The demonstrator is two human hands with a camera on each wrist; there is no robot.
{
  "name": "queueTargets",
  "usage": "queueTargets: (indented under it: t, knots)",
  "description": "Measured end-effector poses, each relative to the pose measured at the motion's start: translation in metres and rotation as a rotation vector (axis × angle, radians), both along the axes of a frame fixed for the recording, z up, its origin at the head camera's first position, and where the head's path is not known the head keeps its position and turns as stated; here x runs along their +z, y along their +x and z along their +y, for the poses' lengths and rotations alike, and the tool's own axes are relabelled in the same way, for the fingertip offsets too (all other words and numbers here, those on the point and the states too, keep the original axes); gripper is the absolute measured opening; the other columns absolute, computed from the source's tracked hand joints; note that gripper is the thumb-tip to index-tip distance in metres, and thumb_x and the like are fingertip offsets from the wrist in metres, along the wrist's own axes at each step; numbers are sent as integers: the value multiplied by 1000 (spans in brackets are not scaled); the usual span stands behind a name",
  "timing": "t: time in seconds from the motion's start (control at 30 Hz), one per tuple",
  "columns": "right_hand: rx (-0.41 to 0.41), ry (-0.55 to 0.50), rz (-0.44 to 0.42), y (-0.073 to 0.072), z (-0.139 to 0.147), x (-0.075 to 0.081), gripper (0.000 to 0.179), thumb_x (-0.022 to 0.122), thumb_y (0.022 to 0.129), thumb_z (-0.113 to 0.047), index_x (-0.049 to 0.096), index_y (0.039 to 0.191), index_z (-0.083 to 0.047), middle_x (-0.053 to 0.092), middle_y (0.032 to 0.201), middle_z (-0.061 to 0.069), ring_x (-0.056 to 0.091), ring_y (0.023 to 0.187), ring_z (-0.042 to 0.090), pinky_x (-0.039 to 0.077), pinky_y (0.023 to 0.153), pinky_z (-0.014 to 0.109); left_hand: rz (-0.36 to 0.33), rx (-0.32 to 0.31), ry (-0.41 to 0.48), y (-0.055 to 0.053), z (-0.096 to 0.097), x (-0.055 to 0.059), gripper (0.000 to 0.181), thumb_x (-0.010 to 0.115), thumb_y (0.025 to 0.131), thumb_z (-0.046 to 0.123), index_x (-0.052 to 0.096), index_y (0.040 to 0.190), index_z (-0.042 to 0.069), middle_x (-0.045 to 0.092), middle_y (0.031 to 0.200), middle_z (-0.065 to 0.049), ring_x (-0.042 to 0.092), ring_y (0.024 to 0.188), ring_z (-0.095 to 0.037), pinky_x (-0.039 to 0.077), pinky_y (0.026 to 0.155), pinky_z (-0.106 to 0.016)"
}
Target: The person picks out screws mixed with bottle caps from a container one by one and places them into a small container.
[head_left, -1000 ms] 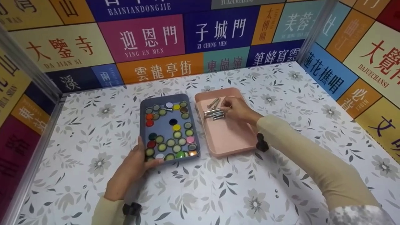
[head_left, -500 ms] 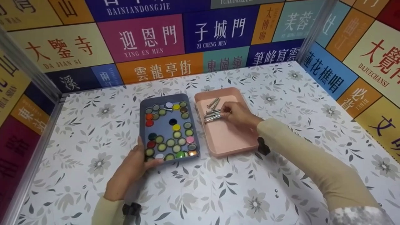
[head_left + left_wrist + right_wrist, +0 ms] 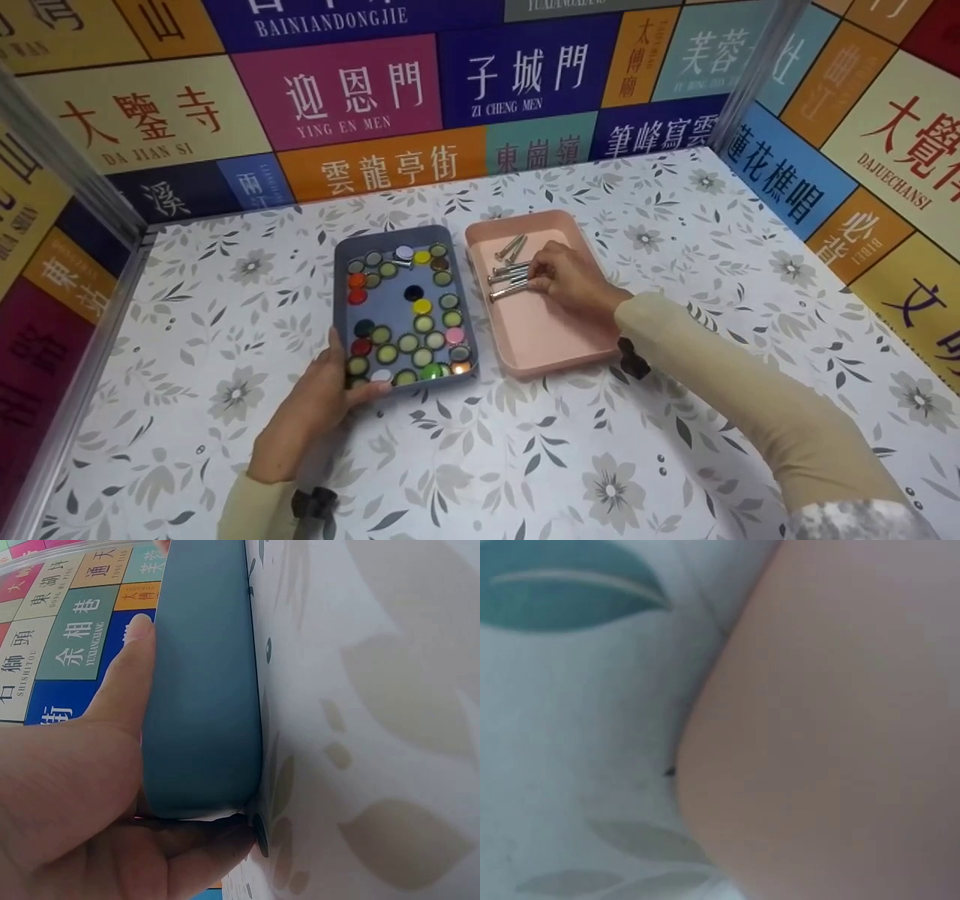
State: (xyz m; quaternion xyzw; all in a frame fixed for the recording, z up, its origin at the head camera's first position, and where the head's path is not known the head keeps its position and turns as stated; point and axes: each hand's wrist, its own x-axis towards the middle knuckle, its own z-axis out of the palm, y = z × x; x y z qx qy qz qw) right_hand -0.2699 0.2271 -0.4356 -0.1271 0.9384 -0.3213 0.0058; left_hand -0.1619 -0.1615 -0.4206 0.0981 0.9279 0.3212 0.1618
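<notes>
A blue-grey tray (image 3: 388,306) holds many bottle caps (image 3: 408,343), some coloured side up and some showing their pale inside. My left hand (image 3: 319,394) holds this tray at its near left corner; in the left wrist view the thumb lies along one side and the fingers curl at another. Beside it stands a pink tray (image 3: 547,337) with several silver screws (image 3: 512,247) toward its far left. Inside it, my right hand (image 3: 574,279) pinches the end of the nearest screw (image 3: 510,290) of a roughly parallel row. The fingertips partly hide the screw ends.
One screw (image 3: 402,263) lies among the caps at the far end of the blue-grey tray. Both trays stand on a flower-patterned table (image 3: 480,465). Panels with printed signs (image 3: 337,97) close off the back and sides. The right wrist view shows mostly a blurred pink tray wall (image 3: 825,735).
My right hand has moved slightly toward me within the pink tray, and the nearest screw has shifted the same way, apart from the others. The left hand has kept its place.
</notes>
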Motion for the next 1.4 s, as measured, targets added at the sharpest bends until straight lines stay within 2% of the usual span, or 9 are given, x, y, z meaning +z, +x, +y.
queueTargets:
  t: [0.23, 0.43, 0.67, 0.8, 0.9, 1.13, 1.27, 1.4]
  knots:
    - [38, 64, 22, 1, -2, -4, 10, 74, 90, -14, 71, 93, -5, 59, 96, 10, 55, 93, 24, 45, 86, 35, -6, 2, -31, 2, -2, 1, 126, 70, 87, 54, -13, 153, -12, 22, 156, -40, 30, 145, -51, 26, 120, -59]
    - [35, 72, 10, 1, -3, -5, 11, 74, 89, -15, 72, 93, -5, 60, 97, 10, 57, 96, 25, 47, 90, 38, -14, 1, -12, 2, -3, 0, 127, 71, 86, 55, -16, 153, -10, 20, 158, -39, 28, 147, -50, 24, 122, -59]
    - [11, 36, -13, 1, -7, 0, 7, 75, 87, -9, 72, 92, -5, 60, 98, 11, 57, 95, 25, 47, 89, 37, 12, -11, 15, 2, -4, 1, 127, 72, 86, 49, -19, 153, -8, 22, 158, -37, 30, 147, -48, 23, 122, -58]
    - [0, 7, -10, -1, -11, 5, 11, 77, 83, -6, 72, 94, -5, 59, 97, 11, 56, 95, 25, 47, 89, 37, 12, -8, 10, 1, -4, 1, 127, 72, 86, 50, -19, 153, -8, 20, 158, -37, 27, 147, -49, 23, 122, -58]
    - [9, -18, 7, -2, -16, 8, 15, 78, 82, -6, 72, 95, -3, 61, 97, 12, 56, 96, 25, 47, 90, 37, 1, -2, -4, 0, -4, 1, 127, 71, 86, 51, -18, 153, -8, 18, 159, -37, 25, 148, -50, 22, 122, -59]
    - [1, -68, 52, 0, -23, 9, 15, 77, 85, -10, 72, 97, -3, 64, 100, 13, 58, 97, 27, 45, 91, 38, -2, -2, 2, 0, -3, 1, 126, 72, 87, 51, -17, 153, -9, 21, 157, -38, 28, 146, -50, 25, 122, -59]
    - [6, -81, 62, 2, -27, 10, 14, 74, 86, -10, 73, 99, -3, 66, 103, 14, 59, 99, 29, 46, 94, 41, 7, -4, 2, 1, -3, 1, 125, 72, 87, 50, -15, 153, -11, 22, 157, -38, 29, 146, -51, 25, 121, -58]
    - [26, -70, 79, 4, -34, 13, 14, 73, 86, -9, 74, 98, -2, 70, 112, 15, 61, 108, 32, 45, 102, 45, 0, 0, 4, 1, -2, -1, 125, 71, 87, 51, -15, 154, -9, 19, 158, -38, 28, 147, -50, 25, 122, -58]
